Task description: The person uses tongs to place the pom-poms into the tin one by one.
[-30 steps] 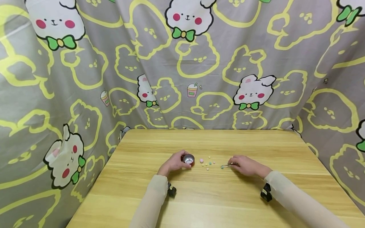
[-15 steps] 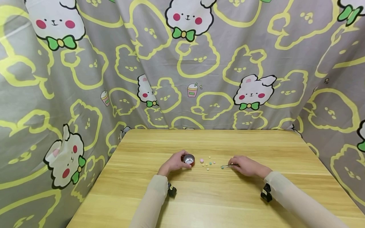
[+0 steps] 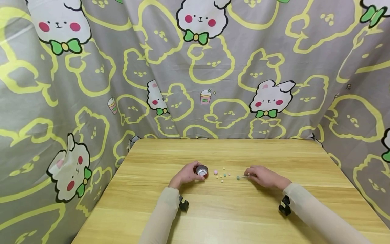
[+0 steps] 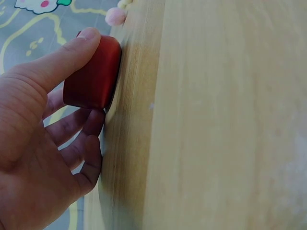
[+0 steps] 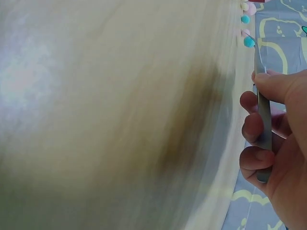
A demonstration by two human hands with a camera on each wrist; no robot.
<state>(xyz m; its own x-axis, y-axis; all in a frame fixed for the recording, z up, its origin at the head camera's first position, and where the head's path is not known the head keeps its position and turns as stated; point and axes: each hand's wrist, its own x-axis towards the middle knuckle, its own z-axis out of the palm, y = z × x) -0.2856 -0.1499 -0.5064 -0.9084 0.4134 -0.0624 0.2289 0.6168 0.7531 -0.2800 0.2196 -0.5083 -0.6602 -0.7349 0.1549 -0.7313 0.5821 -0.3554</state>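
Observation:
My left hand [image 3: 187, 174] grips a small round red cup [image 4: 93, 72] at its side, thumb on the near wall. In the head view the cup stands mouth up on the table, its silvery inside showing. My right hand [image 3: 263, 176] holds metal tweezers [image 5: 264, 110], with thumb and fingers curled round the shaft. At the tips of the tweezers is a teal pompom [image 5: 249, 42]; it looks pinched there. Between the cup and the tweezers lie several small pompoms: a larger pink one [image 3: 215, 172], another teal one [image 3: 225, 175] and some pale yellow ones [image 3: 223, 168].
A wood-grain table [image 3: 213, 213] spreads under both hands. Behind it and at both sides hangs a grey curtain [image 3: 225, 115] printed with yellow outlines and white cartoon animals. A black wrist camera [image 3: 284, 205] sits on each forearm.
The right hand, with the tweezers and the teal pompom at their tips, has shifted very slightly up and to the right. The left hand and the cup have stayed in place.

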